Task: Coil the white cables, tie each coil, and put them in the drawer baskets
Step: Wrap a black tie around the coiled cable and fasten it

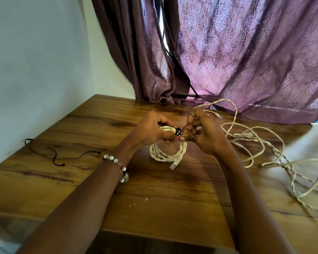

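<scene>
Wooden table in a corner, white wall at left, purple patterned curtain behind. No baskets or drawer visible. Coiled white cable sits mid-table, twisted strands, clear plug end poking out at the front. Left hand pinches the coil's top, right hand pinches a black tie wrapped on it. Loose white cables sprawl at right. Spare black ties lie at left. Beaded bracelet on left wrist.
</scene>
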Available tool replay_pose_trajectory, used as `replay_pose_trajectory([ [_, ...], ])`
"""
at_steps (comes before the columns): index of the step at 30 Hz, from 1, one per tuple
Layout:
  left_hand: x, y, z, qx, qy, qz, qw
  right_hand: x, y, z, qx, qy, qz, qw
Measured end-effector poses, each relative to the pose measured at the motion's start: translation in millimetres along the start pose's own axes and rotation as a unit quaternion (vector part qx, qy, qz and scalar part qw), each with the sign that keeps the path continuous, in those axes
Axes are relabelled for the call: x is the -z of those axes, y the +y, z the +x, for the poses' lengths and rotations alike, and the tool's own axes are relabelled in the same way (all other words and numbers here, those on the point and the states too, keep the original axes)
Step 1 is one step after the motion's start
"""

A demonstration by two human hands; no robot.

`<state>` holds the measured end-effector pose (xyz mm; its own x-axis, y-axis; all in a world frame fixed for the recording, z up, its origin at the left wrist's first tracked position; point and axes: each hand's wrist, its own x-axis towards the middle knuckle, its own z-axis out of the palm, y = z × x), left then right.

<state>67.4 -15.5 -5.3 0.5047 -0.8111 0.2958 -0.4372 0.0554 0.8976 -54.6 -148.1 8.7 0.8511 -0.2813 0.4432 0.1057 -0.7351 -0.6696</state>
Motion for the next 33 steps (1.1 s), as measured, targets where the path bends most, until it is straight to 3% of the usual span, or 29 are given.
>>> replay_pose_trajectory([
  [10,2,-4,2,-0.021,-0.033,-0.005,0.999,-8,6,4,-0.015,0.025,-0.035,0.999],
  [13,3,-6,2,-0.025,-0.039,-0.001,0.999,-11,7,4,0.007,0.036,-0.112,0.993],
  [21,5,-9,3,-0.037,-0.032,0.007,0.999,-12,13,-1,0.090,0.048,-0.060,0.993],
  [33,2,-15,4,-0.029,-0.006,-0.016,0.999,-11,20,3,0.085,0.076,-0.072,0.991],
])
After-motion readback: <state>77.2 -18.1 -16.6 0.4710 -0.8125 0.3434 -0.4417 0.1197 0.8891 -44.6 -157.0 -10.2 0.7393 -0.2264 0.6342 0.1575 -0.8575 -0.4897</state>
